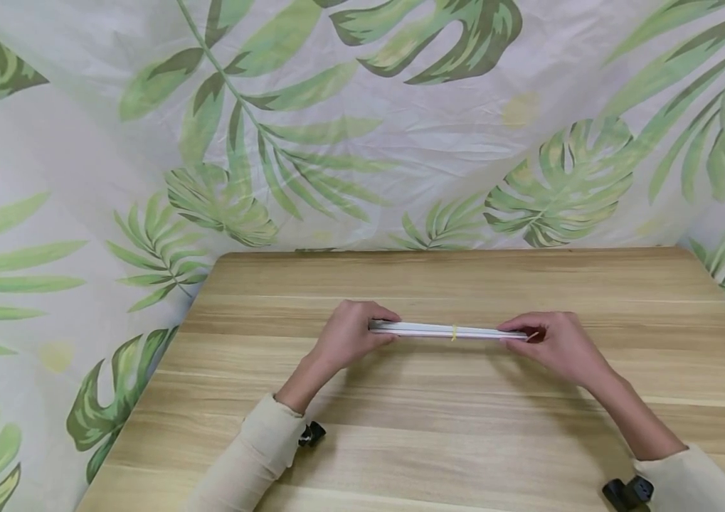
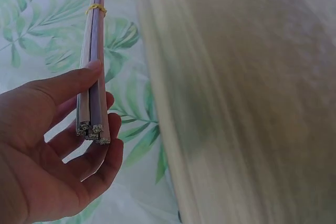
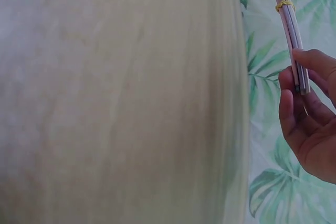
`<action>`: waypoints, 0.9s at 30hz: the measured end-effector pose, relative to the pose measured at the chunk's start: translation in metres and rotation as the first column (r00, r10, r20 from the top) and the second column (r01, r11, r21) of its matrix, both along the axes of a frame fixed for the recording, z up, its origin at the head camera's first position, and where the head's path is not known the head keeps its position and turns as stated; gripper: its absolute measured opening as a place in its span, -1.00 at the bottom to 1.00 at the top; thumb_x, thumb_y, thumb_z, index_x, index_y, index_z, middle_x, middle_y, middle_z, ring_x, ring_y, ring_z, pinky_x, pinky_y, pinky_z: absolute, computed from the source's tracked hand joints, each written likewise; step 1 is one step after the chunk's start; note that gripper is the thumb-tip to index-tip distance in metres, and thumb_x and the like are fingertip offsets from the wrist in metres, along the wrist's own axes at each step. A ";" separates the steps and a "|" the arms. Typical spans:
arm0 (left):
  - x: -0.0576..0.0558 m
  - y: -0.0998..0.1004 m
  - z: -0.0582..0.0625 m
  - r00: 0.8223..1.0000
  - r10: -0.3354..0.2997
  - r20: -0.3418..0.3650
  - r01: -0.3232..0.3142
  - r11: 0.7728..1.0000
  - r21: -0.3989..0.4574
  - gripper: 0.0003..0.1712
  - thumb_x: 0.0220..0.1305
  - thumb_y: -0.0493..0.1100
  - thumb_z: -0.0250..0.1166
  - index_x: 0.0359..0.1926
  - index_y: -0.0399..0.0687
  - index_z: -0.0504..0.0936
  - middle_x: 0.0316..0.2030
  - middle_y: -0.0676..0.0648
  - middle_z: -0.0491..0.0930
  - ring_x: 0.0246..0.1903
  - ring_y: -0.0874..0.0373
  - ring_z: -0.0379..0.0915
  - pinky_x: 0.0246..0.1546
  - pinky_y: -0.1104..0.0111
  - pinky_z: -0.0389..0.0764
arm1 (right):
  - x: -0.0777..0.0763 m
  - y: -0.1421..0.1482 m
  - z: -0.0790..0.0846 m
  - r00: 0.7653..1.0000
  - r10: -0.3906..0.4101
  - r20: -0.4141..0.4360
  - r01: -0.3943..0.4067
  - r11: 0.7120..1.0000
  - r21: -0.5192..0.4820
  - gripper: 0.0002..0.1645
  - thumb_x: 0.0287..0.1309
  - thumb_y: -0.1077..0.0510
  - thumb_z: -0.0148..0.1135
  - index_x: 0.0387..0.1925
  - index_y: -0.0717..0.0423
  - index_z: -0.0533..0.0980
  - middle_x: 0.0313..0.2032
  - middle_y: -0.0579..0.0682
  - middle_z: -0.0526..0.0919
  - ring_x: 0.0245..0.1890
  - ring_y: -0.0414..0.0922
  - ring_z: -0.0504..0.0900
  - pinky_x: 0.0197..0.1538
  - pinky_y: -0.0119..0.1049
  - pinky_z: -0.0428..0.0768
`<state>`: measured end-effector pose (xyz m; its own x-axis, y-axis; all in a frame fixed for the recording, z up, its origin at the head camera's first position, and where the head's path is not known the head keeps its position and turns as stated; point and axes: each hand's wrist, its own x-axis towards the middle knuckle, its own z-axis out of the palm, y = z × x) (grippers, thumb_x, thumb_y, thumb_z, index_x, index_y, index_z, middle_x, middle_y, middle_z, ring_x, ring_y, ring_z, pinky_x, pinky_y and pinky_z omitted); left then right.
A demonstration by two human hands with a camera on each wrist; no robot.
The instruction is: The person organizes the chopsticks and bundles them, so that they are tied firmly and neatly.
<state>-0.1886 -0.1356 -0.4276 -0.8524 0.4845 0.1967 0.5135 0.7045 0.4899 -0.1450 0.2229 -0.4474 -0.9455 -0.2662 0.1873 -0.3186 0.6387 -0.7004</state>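
A thin bundle of pale, straight sticks (image 1: 426,330) is held level above the table, stretched between both hands. A yellow band (image 1: 454,332) wraps its middle. My left hand (image 1: 351,333) grips the left end, thumb on one side and fingers around the other. In the left wrist view the cut ends of several sticks (image 2: 93,134) show rough, speckled tips below the thumb. My right hand (image 1: 557,345) pinches the opposite end between thumb and fingers. The right wrist view shows that end of the bundle (image 3: 296,74) resting against the curled fingers.
A wood-grain table (image 1: 452,434) spreads beneath both hands, its back edge against a leaf-patterned cloth (image 1: 426,163). The cloth also hangs along the left and right sides. Small black devices (image 1: 627,492) sit by the cream sleeves (image 1: 266,441) at each wrist.
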 end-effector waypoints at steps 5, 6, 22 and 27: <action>-0.003 0.003 -0.006 1.000 0.007 0.022 -0.006 0.999 -0.033 -0.73 0.16 -0.14 0.66 -0.09 0.01 0.90 -0.15 -0.01 0.88 -0.16 0.15 0.81 -0.11 0.24 0.75 | -0.007 0.000 -0.005 0.999 0.012 0.030 -0.012 1.000 0.026 -0.83 0.25 0.19 0.56 -0.12 0.01 0.84 -0.22 0.01 0.88 -0.30 -0.32 0.74 -0.25 -0.42 0.69; -0.004 0.003 -0.007 1.000 0.007 0.028 -0.006 0.999 -0.042 -0.73 0.16 -0.14 0.66 -0.09 0.02 0.90 -0.15 0.00 0.88 -0.15 0.15 0.81 -0.11 0.24 0.75 | -0.009 -0.001 -0.007 0.999 0.014 0.036 -0.015 0.999 0.036 -0.83 0.24 0.19 0.56 -0.13 0.00 0.84 -0.22 0.00 0.88 -0.30 -0.31 0.74 -0.25 -0.42 0.69; -0.012 0.005 -0.024 0.993 0.012 0.117 0.008 0.986 -0.168 -0.74 0.18 -0.12 0.65 -0.09 0.02 0.89 -0.14 0.02 0.87 -0.15 0.15 0.77 -0.07 0.18 0.73 | -0.021 -0.012 -0.016 0.993 0.051 0.104 -0.064 0.989 0.132 -0.85 0.22 0.19 0.57 -0.16 0.01 0.82 -0.29 -0.14 0.85 -0.36 -0.29 0.61 -0.27 -0.41 0.54; -0.013 0.006 -0.027 0.993 0.003 0.121 0.019 0.983 -0.180 -0.74 0.19 -0.14 0.65 -0.09 0.00 0.88 -0.15 0.01 0.86 -0.18 0.18 0.75 -0.08 0.22 0.71 | -0.021 -0.014 -0.017 0.992 0.051 0.112 -0.067 0.987 0.144 -0.85 0.22 0.19 0.57 -0.16 0.02 0.82 -0.30 -0.15 0.85 -0.36 -0.29 0.60 -0.28 -0.40 0.52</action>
